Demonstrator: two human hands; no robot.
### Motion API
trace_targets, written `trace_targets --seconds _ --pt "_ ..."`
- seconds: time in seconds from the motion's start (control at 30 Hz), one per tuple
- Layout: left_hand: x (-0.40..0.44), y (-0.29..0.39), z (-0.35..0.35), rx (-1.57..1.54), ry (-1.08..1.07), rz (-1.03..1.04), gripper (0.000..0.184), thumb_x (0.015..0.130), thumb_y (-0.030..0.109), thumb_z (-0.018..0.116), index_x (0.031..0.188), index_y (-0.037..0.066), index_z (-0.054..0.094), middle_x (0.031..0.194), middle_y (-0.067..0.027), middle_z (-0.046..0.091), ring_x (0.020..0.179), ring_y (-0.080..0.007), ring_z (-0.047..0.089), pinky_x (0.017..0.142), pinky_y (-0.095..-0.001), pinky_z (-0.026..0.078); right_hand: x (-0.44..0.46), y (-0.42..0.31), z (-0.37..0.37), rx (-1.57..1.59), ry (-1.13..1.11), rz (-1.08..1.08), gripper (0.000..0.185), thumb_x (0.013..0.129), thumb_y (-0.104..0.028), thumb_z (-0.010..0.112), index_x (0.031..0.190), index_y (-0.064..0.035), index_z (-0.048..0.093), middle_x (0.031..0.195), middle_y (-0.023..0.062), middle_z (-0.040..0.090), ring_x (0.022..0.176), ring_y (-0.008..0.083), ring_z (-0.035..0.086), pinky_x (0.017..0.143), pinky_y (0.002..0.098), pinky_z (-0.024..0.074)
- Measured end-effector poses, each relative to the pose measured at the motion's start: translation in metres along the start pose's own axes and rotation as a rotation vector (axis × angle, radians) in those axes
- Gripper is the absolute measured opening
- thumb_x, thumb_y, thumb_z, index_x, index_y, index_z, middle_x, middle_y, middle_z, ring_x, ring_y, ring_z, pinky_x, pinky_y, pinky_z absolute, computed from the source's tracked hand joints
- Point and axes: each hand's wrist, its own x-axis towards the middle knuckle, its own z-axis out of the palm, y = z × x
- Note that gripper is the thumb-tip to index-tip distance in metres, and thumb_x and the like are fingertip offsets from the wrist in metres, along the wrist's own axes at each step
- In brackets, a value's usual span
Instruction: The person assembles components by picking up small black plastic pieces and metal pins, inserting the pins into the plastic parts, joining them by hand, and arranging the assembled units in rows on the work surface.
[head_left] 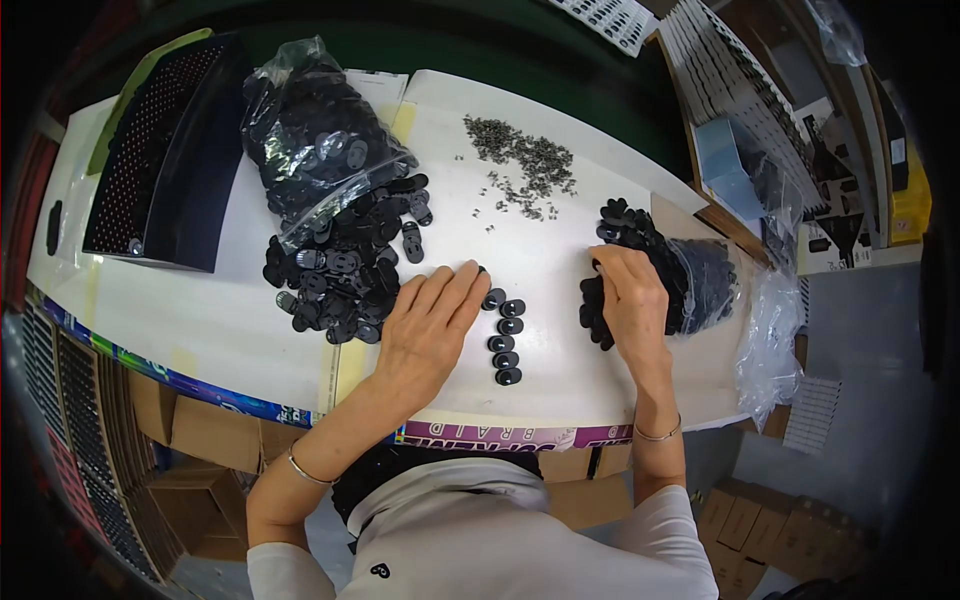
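Note:
My left hand [428, 322] lies over the white tabletop, its fingers together and their tips on a small black plastic piece [483, 269], mostly hidden. Just right of it, several black oval pieces [502, 343] with shiny spots form a short column. My right hand [632, 290] is pinched around a small dark piece [597, 266] at the edge of the right pile of black pieces [627, 222]. Beside my left hand spreads a larger pile of black oval clip-like pieces [340, 285], spilling from a clear plastic bag [315, 140].
Tiny metal parts [525, 160] lie scattered at the back of the table. A dark perforated bin [170, 150] stands at the left. Another clear bag [708, 285] of black pieces lies at the right, near crumpled plastic [772, 345]. Stacked white trays [735, 90] rise at the back right.

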Motion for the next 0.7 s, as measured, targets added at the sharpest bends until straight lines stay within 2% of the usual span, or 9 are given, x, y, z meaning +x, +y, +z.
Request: trace_targets --seconds 0.07,0.17,0.27,0.37,0.47,0.7 --pt "0.002 -0.001 0.0 -0.003 -0.023 0.005 0.053 0.085 -0.002 0.07 0.138 -0.002 0.07 0.145 -0.0143 0.067 0.127 -0.0333 0.064 0.106 -0.0459 0.05 -0.008 0.015 0.004 -0.034 -0.029 -0.013 0.027 0.089 0.012 0.071 0.113 -0.0001 0.078 0.11 0.0142 0.078 0.101 0.0347 0.074 0.087 0.0406 0.06" --pt "0.006 -0.003 0.003 -0.012 -0.007 0.026 0.054 0.084 -0.003 0.071 0.138 0.0 0.07 0.145 -0.0138 0.067 0.126 -0.0329 0.064 0.105 -0.0448 0.05 -0.003 0.018 0.008 0.076 -0.036 0.008 0.024 0.089 0.01 0.074 0.11 0.0006 0.079 0.11 0.0146 0.078 0.102 0.035 0.074 0.088 0.0406 0.0601" --pt "0.012 -0.003 0.01 -0.031 -0.003 0.044 0.053 0.082 -0.003 0.071 0.135 0.001 0.071 0.137 -0.0126 0.069 0.122 -0.0321 0.064 0.102 -0.0445 0.051 0.007 0.011 0.021 0.232 -0.005 -0.032 0.023 0.085 0.009 0.075 0.106 0.001 0.078 0.11 0.0143 0.077 0.103 0.0345 0.073 0.088 0.0421 0.0592" --pt "0.02 -0.002 0.015 -0.026 -0.028 0.03 0.048 0.082 -0.003 0.074 0.13 0.001 0.072 0.127 -0.0118 0.069 0.118 -0.0309 0.065 0.101 -0.0435 0.051 0.02 -0.01 0.023 0.278 -0.075 -0.034 0.02 0.086 0.007 0.076 0.105 0.001 0.079 0.111 0.0152 0.077 0.103 0.0339 0.073 0.087 0.0421 0.06" --pt "0.026 0.001 0.02 -0.061 -0.022 -0.016 0.042 0.086 -0.001 0.077 0.128 0.0 0.072 0.12 -0.0117 0.068 0.115 -0.031 0.066 0.098 -0.0434 0.053 0.02 -0.018 0.035 0.317 -0.01 -0.081 0.023 0.087 0.007 0.076 0.11 0.0 0.078 0.105 0.0148 0.076 0.1 0.034 0.073 0.087 0.0439 0.06" --pt "0.009 0.002 0.005 -0.105 0.063 -0.084 0.041 0.087 0.001 0.081 0.128 -0.003 0.073 0.124 -0.0128 0.069 0.115 -0.0333 0.067 0.095 -0.044 0.054 0.014 -0.035 0.028 0.308 0.039 -0.033 0.03 0.085 0.013 0.074 0.111 -0.0014 0.079 0.102 0.0123 0.075 0.095 0.0321 0.072 0.079 0.0417 0.0611"
